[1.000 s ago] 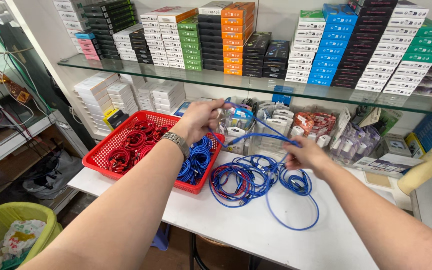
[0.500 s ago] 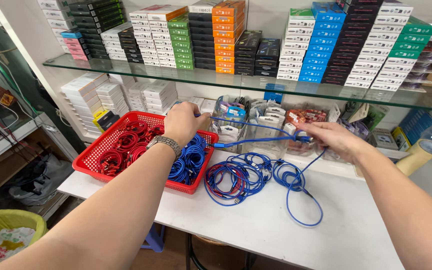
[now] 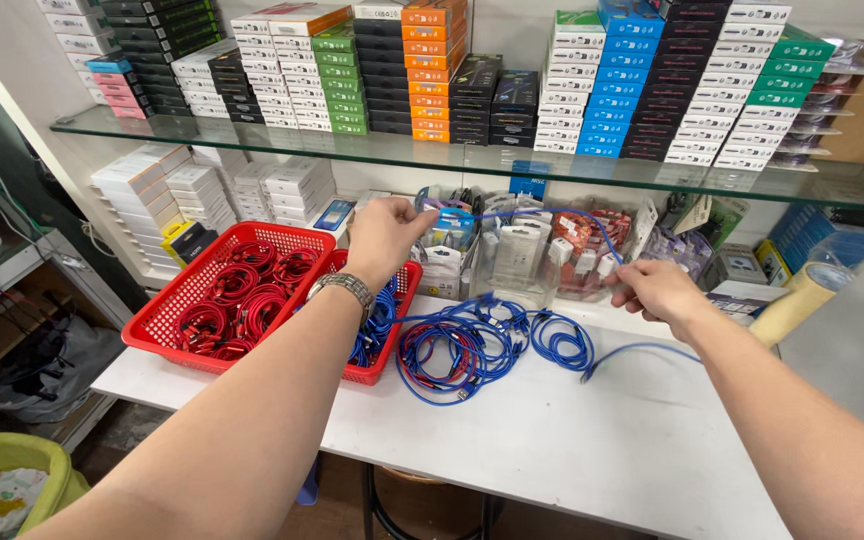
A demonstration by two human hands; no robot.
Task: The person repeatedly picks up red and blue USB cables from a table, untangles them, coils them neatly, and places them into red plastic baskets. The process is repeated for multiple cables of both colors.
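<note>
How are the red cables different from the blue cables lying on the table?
The red cables sit as separate coils in the red basket; the blue cables lie in a loose tangle on the white table. No hand touches the red cables, but one strand rising from the blue cables is stretched between the left hand and right hand. Both are thin, looped cables.

The left hand (image 3: 384, 235) and right hand (image 3: 655, 291) held a blue cable (image 3: 542, 213) stretched between them. Coiled blue cables (image 3: 472, 345) lay on the white table (image 3: 572, 450) beside a red basket (image 3: 187, 300).
</note>
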